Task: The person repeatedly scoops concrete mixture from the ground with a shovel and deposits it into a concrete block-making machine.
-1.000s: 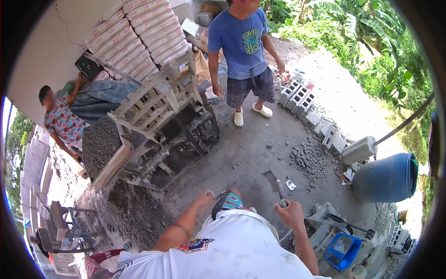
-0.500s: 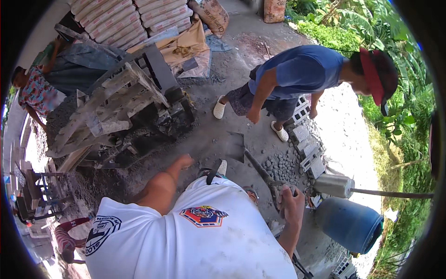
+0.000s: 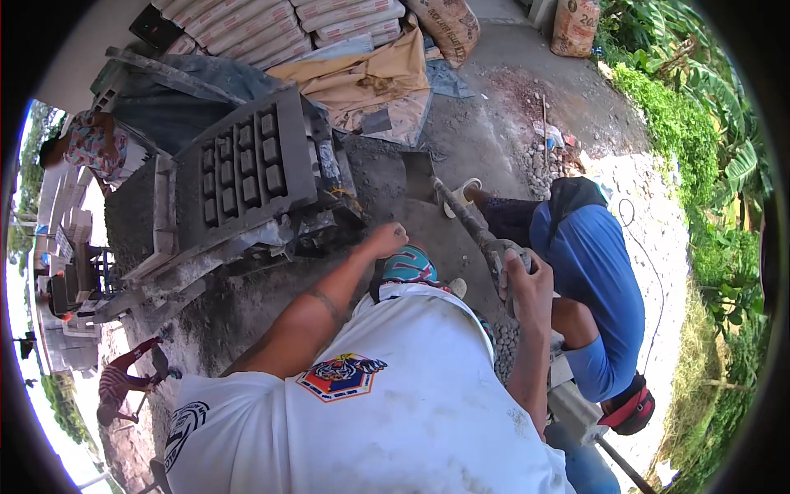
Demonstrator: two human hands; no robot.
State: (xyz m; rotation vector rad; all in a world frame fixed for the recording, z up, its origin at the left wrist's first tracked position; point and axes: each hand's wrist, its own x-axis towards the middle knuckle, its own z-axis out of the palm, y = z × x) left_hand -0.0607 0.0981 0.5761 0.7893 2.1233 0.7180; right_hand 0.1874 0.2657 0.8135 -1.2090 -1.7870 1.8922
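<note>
A shovel slants across the middle, its flat grey blade (image 3: 420, 175) up beside the mold frame and its shaft (image 3: 467, 216) running down to the right. My right hand (image 3: 531, 284) is closed round the handle end of the shovel. My left hand (image 3: 387, 240) hangs in front of my body, fingers curled, with nothing visible in it; it is apart from the shaft. To its left stands a grimy block-making frame (image 3: 222, 247). On the frame's top lies a dark grey slab (image 3: 284, 123) with rows of rectangular raised shapes.
At the right a co-worker in a blue shirt (image 3: 588, 263) bends low beside the shovel handle. Stacked sacks (image 3: 247, 33) and a tan tarp (image 3: 370, 78) lie behind the frame. A blue barrel (image 3: 588, 465) stands at lower right. Two other people are farther left.
My view has turned, and the slab's top now shows. The co-worker in blue has bent down and come nearer my right hand. My right hand keeps hold of the shovel; my left arm is more extended.
</note>
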